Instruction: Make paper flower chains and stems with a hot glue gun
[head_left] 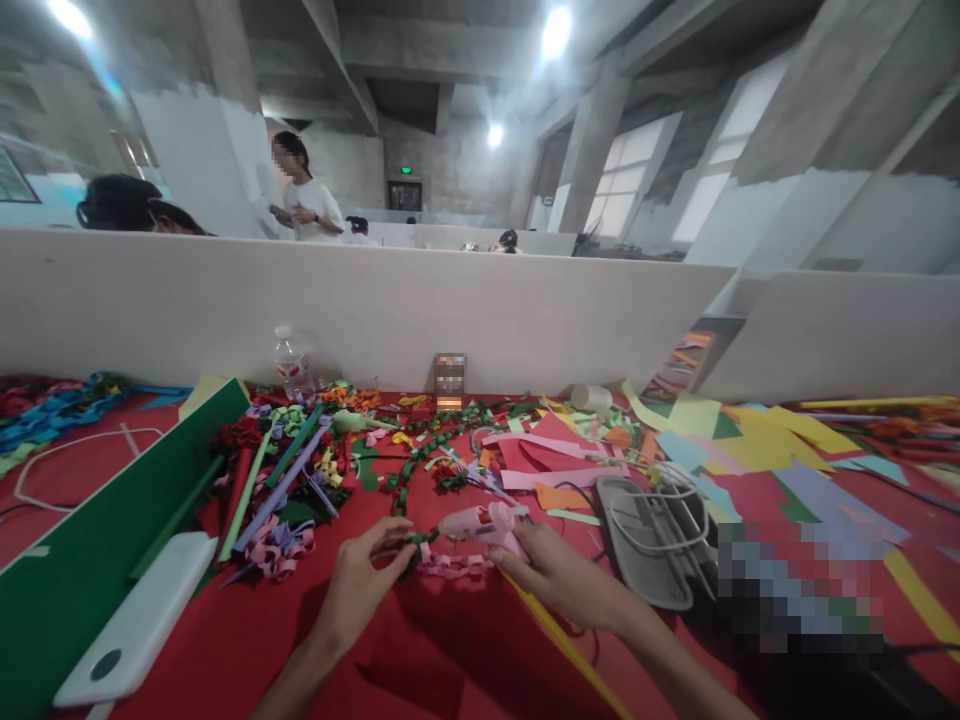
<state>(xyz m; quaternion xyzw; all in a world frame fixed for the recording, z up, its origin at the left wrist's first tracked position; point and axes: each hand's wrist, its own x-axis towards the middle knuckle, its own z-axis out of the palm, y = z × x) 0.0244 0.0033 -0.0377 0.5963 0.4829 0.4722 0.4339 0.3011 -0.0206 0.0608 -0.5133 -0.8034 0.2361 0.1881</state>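
My left hand [367, 575] pinches the near end of a green paper chain [420, 445] that runs away across the red table. My right hand [551, 575] is closed around the grip of a pink glue gun [480, 520], whose nozzle points left toward the pinched green link. Just below both hands, a pink paper chain [454, 567] lies flat on the cloth.
A green board [97, 540] and a white power bank [139, 620] lie at the left. Rolled paper sticks and curls [281, 480], paper scraps [750, 440], a grey wire tray [656, 535], a water bottle [291, 365] and a white partition wall [375, 300] surround the work. People stand beyond the wall.
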